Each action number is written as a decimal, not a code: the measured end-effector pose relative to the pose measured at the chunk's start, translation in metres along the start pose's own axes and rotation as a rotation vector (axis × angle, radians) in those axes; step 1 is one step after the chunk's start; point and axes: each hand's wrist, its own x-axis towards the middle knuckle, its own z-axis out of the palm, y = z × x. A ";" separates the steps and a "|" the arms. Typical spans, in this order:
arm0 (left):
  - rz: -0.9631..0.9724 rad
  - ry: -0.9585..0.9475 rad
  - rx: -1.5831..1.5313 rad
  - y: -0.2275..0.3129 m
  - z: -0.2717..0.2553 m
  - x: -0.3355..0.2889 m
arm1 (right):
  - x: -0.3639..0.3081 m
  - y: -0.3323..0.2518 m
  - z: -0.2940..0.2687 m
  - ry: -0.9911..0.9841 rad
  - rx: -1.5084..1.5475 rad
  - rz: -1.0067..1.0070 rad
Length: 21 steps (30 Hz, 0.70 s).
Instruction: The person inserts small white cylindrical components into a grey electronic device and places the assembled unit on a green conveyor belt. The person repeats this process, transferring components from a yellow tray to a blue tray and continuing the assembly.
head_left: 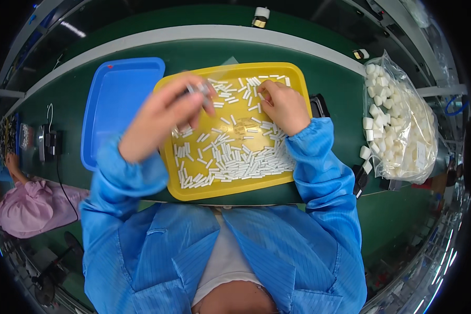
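Observation:
A yellow tray (230,193) lies in front of me, with many small white rods (246,162) scattered in it, thickest along its near side. My left hand (165,112) hovers over the tray's left part, smeared by motion. Its fingers are curled around a small greyish object (198,89) whose kind I cannot make out. Over the tray's upper right, my right hand (283,107) has thumb and forefinger pinched together beside some loose white rods. Whatever sits between those fingertips is hidden.
A blue tray (121,99) is left of the yellow one. On the right lies a clear plastic bag (411,131) with white chunky pieces, some spilling out. Black objects (319,105) stand beside the yellow tray. Further left, a person in a pink sleeve (34,206) works.

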 end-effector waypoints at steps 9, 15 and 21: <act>0.257 0.294 0.066 -0.031 0.077 -0.023 | -0.034 -0.043 -0.063 0.067 0.848 0.128; 0.295 0.260 0.444 -0.026 0.087 -0.010 | -0.064 -0.073 -0.081 0.260 1.102 0.045; 0.269 0.178 0.585 -0.023 0.093 -0.011 | -0.064 -0.060 -0.078 0.273 1.081 -0.048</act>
